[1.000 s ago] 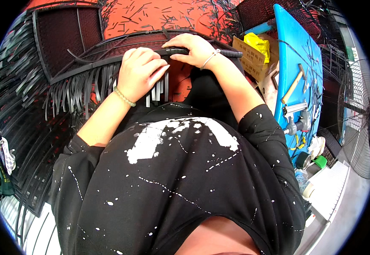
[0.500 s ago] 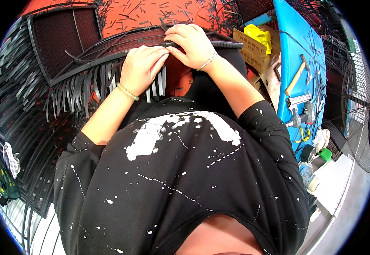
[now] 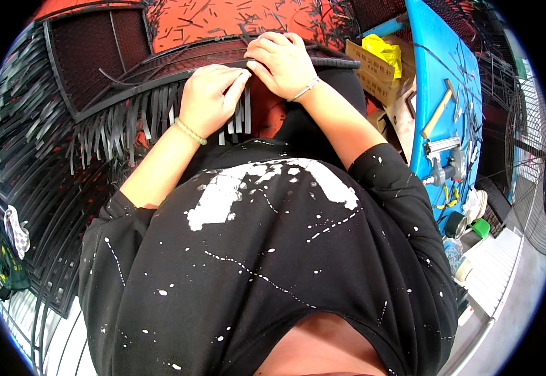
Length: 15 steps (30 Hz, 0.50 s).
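Note:
A dark woven panel on a black frame (image 3: 141, 95) lies across in front of me, with many loose black strips (image 3: 137, 122) hanging from its near edge. My left hand (image 3: 209, 95) is at this edge, thumb and fingers pinched together over a black strip (image 3: 246, 113) that hangs below the fingertips. Just to the right, my right hand (image 3: 280, 65) is closed over the frame's edge, thumb on the near side and fingers bent over the far side. The undersides of both hands' fingers are hidden.
A blue board (image 3: 439, 69) at the right bears a wooden-handled hammer (image 3: 436, 116) and a metal power tool (image 3: 443, 170). A cardboard box (image 3: 373, 74) with a yellow bag (image 3: 382, 55) stands beside it. Black offcuts litter the red surface (image 3: 204, 28). A fan (image 3: 533, 156) is far right.
My left fingers have curled in more around the pinch. The right hand's fingers have shifted slightly at the frame's edge. The panel lies almost as before.

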{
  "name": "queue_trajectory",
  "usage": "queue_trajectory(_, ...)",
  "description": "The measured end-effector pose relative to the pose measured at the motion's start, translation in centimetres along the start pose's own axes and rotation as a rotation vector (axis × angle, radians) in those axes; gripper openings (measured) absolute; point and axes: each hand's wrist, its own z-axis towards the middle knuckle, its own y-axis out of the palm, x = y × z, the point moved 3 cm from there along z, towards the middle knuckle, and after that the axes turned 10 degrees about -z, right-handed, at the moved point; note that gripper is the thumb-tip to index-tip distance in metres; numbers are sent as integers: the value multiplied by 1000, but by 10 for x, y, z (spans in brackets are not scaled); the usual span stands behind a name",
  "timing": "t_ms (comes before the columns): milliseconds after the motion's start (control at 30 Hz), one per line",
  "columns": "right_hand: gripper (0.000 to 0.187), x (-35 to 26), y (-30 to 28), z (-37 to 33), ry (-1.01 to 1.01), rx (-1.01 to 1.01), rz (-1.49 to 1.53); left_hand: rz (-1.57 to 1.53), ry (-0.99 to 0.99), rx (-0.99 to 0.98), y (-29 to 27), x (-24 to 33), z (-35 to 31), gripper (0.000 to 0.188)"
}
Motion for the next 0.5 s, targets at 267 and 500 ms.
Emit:
queue_trajectory(267, 25, 2, -7, -4, -55, 17, -13, -33, 1, 59, 2, 0, 3, 11)
queue_trajectory(500, 27, 7, 2, -10, -54, 8, 19, -40, -5, 23, 2, 4, 7, 11)
